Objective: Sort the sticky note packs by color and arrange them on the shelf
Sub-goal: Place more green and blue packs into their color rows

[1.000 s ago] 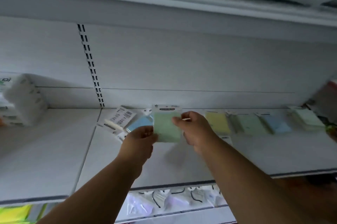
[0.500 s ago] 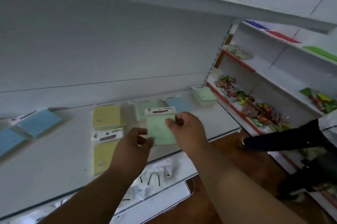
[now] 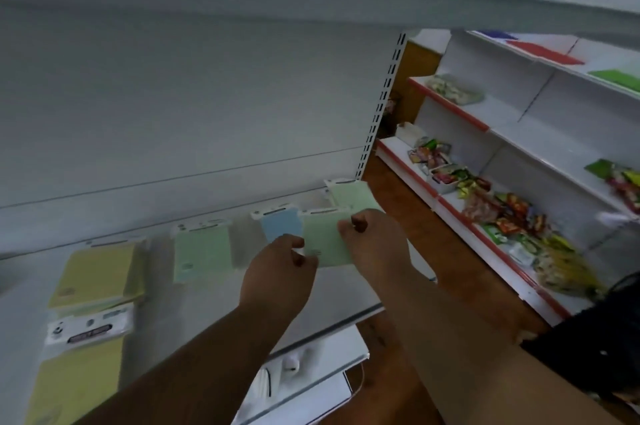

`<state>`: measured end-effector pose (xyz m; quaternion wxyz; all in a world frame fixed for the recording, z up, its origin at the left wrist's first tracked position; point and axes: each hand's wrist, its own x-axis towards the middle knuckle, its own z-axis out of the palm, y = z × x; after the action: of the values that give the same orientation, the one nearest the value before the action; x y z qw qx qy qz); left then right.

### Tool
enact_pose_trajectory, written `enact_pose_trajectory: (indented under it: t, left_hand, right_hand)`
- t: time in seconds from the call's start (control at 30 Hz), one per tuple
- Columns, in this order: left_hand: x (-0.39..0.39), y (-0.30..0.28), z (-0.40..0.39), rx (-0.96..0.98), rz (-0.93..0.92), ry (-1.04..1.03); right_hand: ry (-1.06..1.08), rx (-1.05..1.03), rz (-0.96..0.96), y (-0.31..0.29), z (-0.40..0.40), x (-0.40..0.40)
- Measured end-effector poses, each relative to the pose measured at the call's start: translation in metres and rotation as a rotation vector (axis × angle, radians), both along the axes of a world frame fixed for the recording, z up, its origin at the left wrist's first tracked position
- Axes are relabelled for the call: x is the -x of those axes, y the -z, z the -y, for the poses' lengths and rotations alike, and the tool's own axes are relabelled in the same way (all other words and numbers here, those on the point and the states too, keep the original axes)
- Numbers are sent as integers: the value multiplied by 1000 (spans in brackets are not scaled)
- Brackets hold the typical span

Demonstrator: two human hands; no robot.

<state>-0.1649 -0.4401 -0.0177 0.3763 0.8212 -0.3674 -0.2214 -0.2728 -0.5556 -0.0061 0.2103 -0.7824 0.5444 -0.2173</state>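
Both hands held one green pack [image 3: 323,244] just above the shelf [image 3: 214,300], near its right end. The right hand [image 3: 375,244] pinched the pack's right edge, thumb on top and fingers curled under. The left hand [image 3: 278,272] gripped its lower left corner between curled fingertips. The pack was tilted, its white header card toward the back wall.

Behind it, at the shelf's far right corner, lay another green stack [image 3: 349,194], partly covered by the held pack. A blue pack [image 3: 278,223] lay just left of the held one, touching the left hand's knuckles in view. Further left sat a third green pack [image 3: 202,253], then a yellow stack [image 3: 98,274] and, nearer the front edge, a yellow pack [image 3: 78,379] with a black-and-white header. Snack packets [image 3: 512,213] filled a red-edged rack on the right.
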Motion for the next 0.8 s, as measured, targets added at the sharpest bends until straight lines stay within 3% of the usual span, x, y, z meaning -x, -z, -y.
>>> enact_pose_trajectory:
  t: [0.33,0.57,0.8]
  left_hand:
    - [13,-13,111,-73,65,-40]
    - [31,5,143,-188,138,-189]
    - [48,5,108,-137,136,-370]
  right_hand:
    - [-35,12,-137,-19,101,1]
    - [-241,49,-302,-2,142,3]
    - [-443,188,-105,-2,113,-7]
